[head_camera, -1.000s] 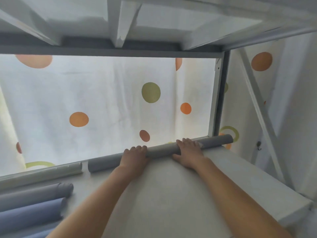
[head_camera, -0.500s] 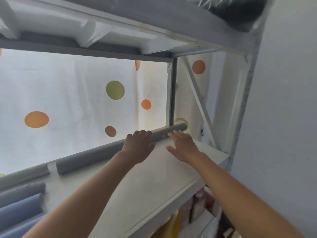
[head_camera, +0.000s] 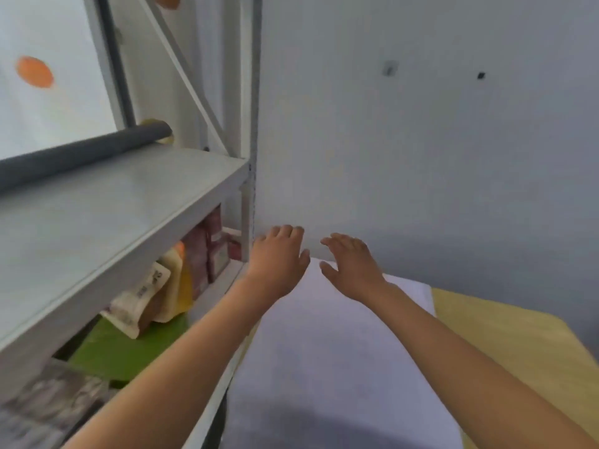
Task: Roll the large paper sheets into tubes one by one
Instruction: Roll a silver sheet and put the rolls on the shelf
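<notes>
Head view: left hand [head_camera: 279, 260] and right hand [head_camera: 351, 267] both reach forward, fingers spread loose, holding nothing, over far end of flat lilac paper sheet [head_camera: 340, 351]. Sheet lies unrolled on yellow desk [head_camera: 518, 345], against grey wall [head_camera: 421, 140]. Rolled grey tube [head_camera: 81, 153] rests at back of white shelf [head_camera: 107, 215], left. Lower shelf holds pouches [head_camera: 146, 299], probably food packs; blurred.

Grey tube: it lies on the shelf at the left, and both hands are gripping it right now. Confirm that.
Not right. The grey tube does lie on the shelf at the left, but the head view shows neither hand on it: the left hand and right hand hover open over the pale flat sheet.
</notes>
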